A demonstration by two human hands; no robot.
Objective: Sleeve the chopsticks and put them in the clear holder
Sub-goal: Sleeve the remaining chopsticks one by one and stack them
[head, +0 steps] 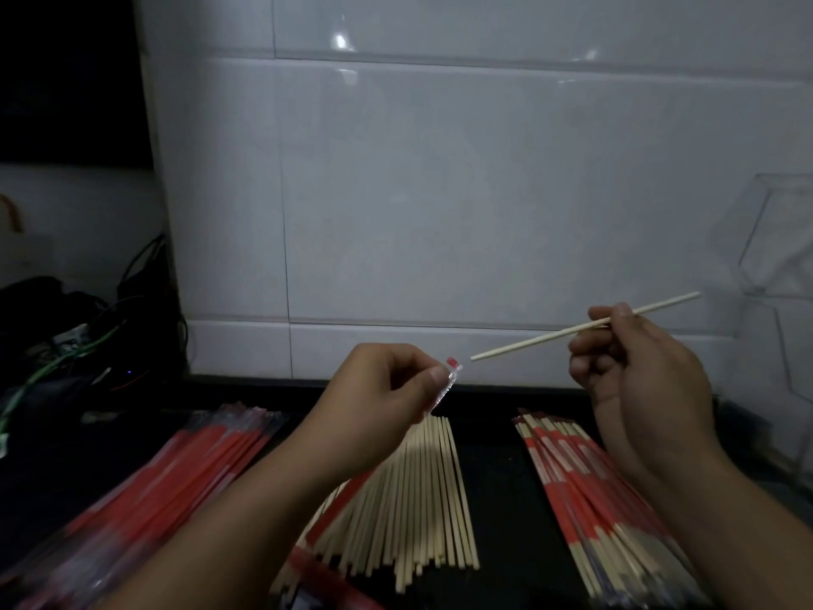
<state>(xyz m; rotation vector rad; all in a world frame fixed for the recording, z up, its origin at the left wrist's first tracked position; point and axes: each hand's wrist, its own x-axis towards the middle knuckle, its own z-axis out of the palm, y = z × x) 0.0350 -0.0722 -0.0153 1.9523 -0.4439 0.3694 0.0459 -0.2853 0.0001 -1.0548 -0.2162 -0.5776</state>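
Chopstick first: a thin, pale, round wooden chopstick [585, 326] is held in the air over the far edge of the dark bench [492, 468], pinched near its back third by the right hand [642, 367], thumb and forefinger curled round it, tip pointing left. It looks light and stiff, and probably snaps if levered, so a hold closer to the middle would steady the tip. The left hand [387, 385] pinches the mouth of a clear plastic sleeve with a red printed end [444, 385]; the film is limp and likely slippery (whether the opening is spread I cannot tell). Tip and sleeve mouth are near but apart.

Below lie three heaps: empty red sleeves [176, 473] toward the left edge, bare wooden sticks [409, 499] in the middle, sleeved pairs [585, 490] on the right. The clear plastic holder [774, 239] stands at the far right against the white tiled wall [440, 191], with open air between it and the right hand.
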